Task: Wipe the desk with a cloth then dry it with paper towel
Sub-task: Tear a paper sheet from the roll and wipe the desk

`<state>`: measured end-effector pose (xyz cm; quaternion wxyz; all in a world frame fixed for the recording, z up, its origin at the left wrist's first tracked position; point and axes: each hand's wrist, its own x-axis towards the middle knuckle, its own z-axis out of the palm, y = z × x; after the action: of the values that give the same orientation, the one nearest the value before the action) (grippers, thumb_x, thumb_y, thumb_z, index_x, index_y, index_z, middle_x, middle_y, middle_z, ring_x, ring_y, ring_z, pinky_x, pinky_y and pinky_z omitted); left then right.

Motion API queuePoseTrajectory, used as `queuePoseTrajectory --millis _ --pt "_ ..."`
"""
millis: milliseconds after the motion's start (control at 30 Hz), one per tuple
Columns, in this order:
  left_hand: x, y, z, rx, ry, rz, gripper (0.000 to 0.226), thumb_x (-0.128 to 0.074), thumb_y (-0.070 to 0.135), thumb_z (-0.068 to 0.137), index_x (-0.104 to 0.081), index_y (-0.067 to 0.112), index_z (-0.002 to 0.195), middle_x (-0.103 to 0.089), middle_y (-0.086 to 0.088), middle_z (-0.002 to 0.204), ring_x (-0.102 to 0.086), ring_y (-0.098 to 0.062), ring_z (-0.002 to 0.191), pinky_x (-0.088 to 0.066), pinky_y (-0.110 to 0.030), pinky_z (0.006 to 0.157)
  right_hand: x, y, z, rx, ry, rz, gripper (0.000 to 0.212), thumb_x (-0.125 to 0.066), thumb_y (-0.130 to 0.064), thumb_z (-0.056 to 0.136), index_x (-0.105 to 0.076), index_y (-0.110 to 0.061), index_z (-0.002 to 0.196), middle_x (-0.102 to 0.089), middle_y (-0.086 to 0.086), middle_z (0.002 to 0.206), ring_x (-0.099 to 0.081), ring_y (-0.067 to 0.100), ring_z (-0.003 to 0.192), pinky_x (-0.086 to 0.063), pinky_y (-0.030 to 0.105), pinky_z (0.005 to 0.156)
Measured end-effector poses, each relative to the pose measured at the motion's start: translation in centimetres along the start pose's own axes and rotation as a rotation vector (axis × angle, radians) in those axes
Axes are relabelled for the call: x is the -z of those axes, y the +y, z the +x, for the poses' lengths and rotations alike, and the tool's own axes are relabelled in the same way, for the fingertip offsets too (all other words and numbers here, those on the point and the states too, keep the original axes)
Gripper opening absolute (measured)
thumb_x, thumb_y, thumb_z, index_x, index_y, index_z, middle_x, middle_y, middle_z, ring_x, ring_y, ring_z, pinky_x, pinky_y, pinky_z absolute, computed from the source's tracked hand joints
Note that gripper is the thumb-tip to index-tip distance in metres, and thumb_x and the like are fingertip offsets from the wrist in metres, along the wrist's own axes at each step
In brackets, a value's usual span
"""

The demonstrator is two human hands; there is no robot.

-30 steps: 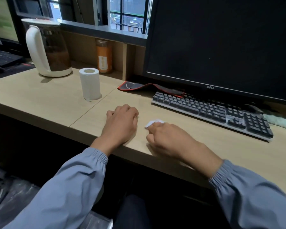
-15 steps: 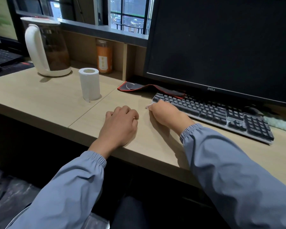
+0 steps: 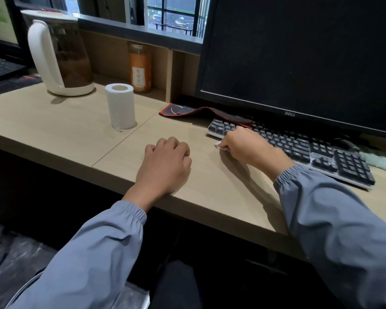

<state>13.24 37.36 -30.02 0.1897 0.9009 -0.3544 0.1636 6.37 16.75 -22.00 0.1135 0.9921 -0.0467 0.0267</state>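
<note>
My right hand (image 3: 246,144) grips a small wad of white paper towel (image 3: 218,145) and holds it down on the light wooden desk (image 3: 65,123), just in front of the keyboard's left end. Only a white corner of the wad shows under the fingers. My left hand (image 3: 165,162) rests on the desk near its front edge with the fingers curled under, holding nothing. A paper towel roll (image 3: 120,105) stands upright behind the left hand. A pale green cloth (image 3: 381,159) lies at the far right, behind the keyboard.
A black keyboard (image 3: 299,150) lies under a dark monitor (image 3: 299,56). A red-edged black mouse pad (image 3: 201,112) is rumpled behind it. A white kettle (image 3: 60,56) and an orange jar (image 3: 140,68) stand at the back. A mouse (image 3: 345,143) sits by the monitor.
My right hand swept the paper wad from the desk's front edge away towards the keyboard, then a little to the right along it. The left hand stayed where it was.
</note>
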Motion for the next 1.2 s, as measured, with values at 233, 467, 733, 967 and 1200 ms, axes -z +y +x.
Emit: queuePoseTrajectory --millis 233,467,733,967,1200 --pt "0.0 -0.4 0.4 -0.008 -0.018 -0.026 0.042 -0.028 0.04 0.093 -0.062 0.031 0.115 -0.056 0.006 0.119 -0.047 -0.018 0.109 -0.025 -0.037 0.088 -0.3 2.1 -1.8 0.097 0.05 0.019 0.022 -0.053 -0.009 0.095 -0.075 -0.016 0.097 -0.07 0.01 0.083 -0.064 0.033 0.075 -0.055 0.043 0.07" --pt "-0.1 -0.2 0.3 -0.012 -0.001 0.019 0.04 -0.027 0.041 0.093 -0.061 0.03 0.113 -0.056 0.006 0.116 -0.047 -0.019 0.106 -0.027 -0.038 0.087 -0.1 3.1 -2.6 0.194 0.094 0.079 0.023 -0.058 -0.012 0.099 -0.077 -0.02 0.11 -0.077 -0.001 0.102 -0.07 0.024 0.086 -0.055 0.039 0.081" --pt "0.0 0.0 0.2 -0.006 -0.018 0.028 0.036 -0.031 0.039 0.097 -0.059 0.029 0.117 -0.055 0.004 0.12 -0.047 -0.02 0.108 -0.03 -0.04 0.089 0.1 -1.3 -1.8 0.069 0.127 0.008 0.031 -0.046 -0.011 0.1 -0.073 -0.021 0.112 -0.071 0.012 0.1 -0.067 0.037 0.092 -0.051 0.037 0.077" --pt "-0.2 0.2 0.3 -0.003 -0.004 0.049 0.033 -0.033 0.037 0.098 -0.059 0.028 0.116 -0.055 0.002 0.119 -0.047 -0.022 0.107 -0.028 -0.04 0.088 -0.5 -4.6 -5.7 0.258 0.184 0.029 0.038 -0.044 -0.012 0.1 -0.065 -0.019 0.132 -0.065 0.005 0.135 -0.068 0.028 0.103 -0.055 0.04 0.084" --pt "0.1 0.0 0.2 -0.009 -0.009 0.041 0.031 -0.035 0.036 0.099 -0.059 0.028 0.118 -0.056 0.003 0.123 -0.048 -0.023 0.11 -0.029 -0.041 0.089 0.3 -3.1 -3.3 0.129 0.147 0.022 0.037 -0.044 -0.012 0.103 -0.064 -0.016 0.133 -0.068 0.012 0.123 -0.066 0.03 0.101 -0.051 0.034 0.08"
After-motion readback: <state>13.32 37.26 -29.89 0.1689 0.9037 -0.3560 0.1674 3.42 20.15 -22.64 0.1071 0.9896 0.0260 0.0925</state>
